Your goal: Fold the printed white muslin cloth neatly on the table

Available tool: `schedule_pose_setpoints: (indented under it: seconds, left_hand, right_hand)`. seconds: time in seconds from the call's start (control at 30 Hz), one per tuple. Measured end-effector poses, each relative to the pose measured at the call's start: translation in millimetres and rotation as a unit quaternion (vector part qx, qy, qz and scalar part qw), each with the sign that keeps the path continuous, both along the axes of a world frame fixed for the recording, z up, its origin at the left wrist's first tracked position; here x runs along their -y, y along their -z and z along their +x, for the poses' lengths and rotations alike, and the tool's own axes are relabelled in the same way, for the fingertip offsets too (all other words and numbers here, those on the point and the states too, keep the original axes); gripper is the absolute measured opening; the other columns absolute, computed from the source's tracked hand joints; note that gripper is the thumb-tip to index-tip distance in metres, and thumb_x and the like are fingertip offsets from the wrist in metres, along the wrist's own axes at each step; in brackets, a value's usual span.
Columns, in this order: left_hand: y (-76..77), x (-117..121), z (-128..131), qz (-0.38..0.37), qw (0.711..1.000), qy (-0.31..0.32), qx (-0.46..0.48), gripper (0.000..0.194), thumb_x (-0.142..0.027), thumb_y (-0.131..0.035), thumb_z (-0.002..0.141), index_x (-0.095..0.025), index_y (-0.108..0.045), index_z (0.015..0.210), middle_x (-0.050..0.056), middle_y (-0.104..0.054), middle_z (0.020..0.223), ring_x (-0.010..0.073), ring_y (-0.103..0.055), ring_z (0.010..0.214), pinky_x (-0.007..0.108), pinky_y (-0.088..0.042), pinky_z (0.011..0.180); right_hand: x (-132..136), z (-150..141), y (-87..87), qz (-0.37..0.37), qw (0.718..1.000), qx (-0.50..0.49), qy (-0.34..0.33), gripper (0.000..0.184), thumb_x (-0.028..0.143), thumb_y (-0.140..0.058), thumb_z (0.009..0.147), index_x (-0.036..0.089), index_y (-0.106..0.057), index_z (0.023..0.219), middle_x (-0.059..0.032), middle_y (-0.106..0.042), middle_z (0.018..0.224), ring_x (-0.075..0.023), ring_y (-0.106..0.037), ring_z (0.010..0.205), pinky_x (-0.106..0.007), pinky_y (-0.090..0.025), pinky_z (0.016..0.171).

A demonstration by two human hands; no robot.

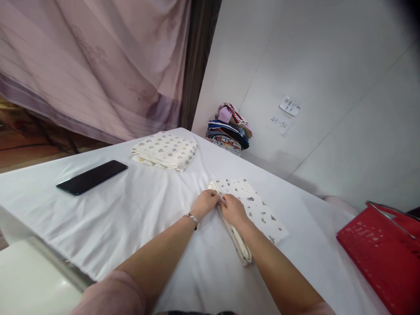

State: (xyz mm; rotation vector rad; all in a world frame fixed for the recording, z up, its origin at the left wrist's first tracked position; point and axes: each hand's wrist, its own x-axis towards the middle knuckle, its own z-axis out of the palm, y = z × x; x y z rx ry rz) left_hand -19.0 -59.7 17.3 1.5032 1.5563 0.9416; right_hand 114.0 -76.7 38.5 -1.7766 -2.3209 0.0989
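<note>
A white cloth with small grey-green prints (259, 205) lies on the white-covered table, its near-left side folded into a thick layered strip. My left hand (206, 202) pinches the edge of that strip from the left, fingers closed. Right beside it, my right hand (233, 210) grips the same folded edge, its fingers bent round the layers. The fingertips of both hands almost meet. Part of the strip is hidden under my right hand and forearm.
A second folded printed cloth (166, 150) lies farther back, with a black phone (93, 176) to its left. A red basket (383, 258) stands at the right. Stacked folded clothes (228, 129) sit by the wall, near paper notes (290, 106). A pink curtain (98, 65) hangs at the left.
</note>
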Motion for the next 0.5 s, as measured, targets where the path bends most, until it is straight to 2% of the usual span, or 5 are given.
schedule_pose_setpoints:
  seconds: [0.2,0.5]
  left_hand:
    - [4.2,0.2,0.8,0.016,1.0,-0.005,-0.022,0.021,-0.028,-0.047,0.074,-0.017,-0.057,0.06,0.0,-0.056,0.058,0.0106,-0.046,0.053,0.021,-0.028,0.049]
    - [2.2,1.5,0.3,0.02,0.999,0.005,-0.039,0.023,-0.027,-0.043,0.076,-0.018,-0.052,0.058,-0.001,-0.054,0.059,0.0102,-0.044,0.054,0.021,-0.027,0.049]
  right_hand:
    - [-3.7,2.9,1.2,-0.002,1.0,-0.019,-0.002,0.014,0.027,-0.049,0.083,0.018,-0.059,0.089,-0.0062,-0.063,0.088,-0.0175,-0.055,0.081,-0.025,-0.031,0.067]
    - [-9.0,8.1,1.3,0.002,0.997,-0.068,-0.026,0.013,0.016,-0.046,0.08,0.018,-0.058,0.073,-0.0034,-0.062,0.075,-0.0148,-0.052,0.071,-0.023,-0.03,0.064]
